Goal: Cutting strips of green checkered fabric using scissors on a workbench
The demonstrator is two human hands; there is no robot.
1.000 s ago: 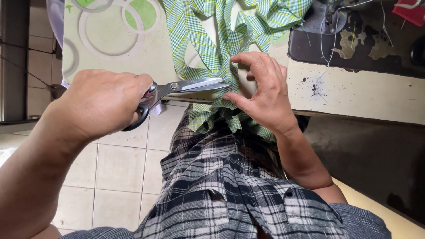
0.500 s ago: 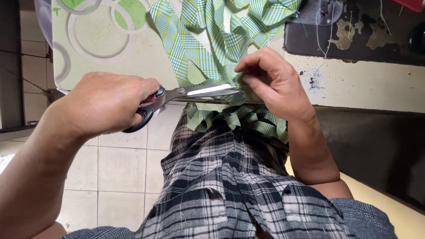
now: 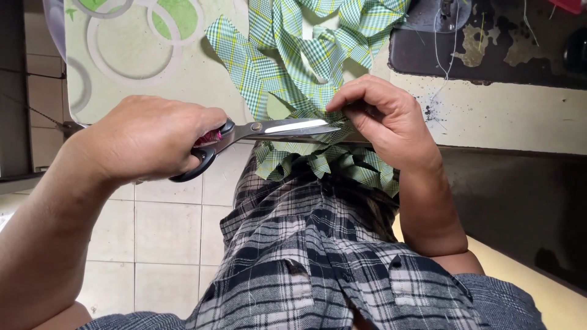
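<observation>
scissors [image 3: 269, 131] gripped in left hand [image 3: 147, 137], right hand [image 3: 388, 119] pinching green plaid fabric [image 3: 293, 67] at blades

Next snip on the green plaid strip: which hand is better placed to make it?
Left, most likely. The left hand grips the scissors, whose blades are at the green plaid fabric; the right hand is busy pinching that fabric.
</observation>
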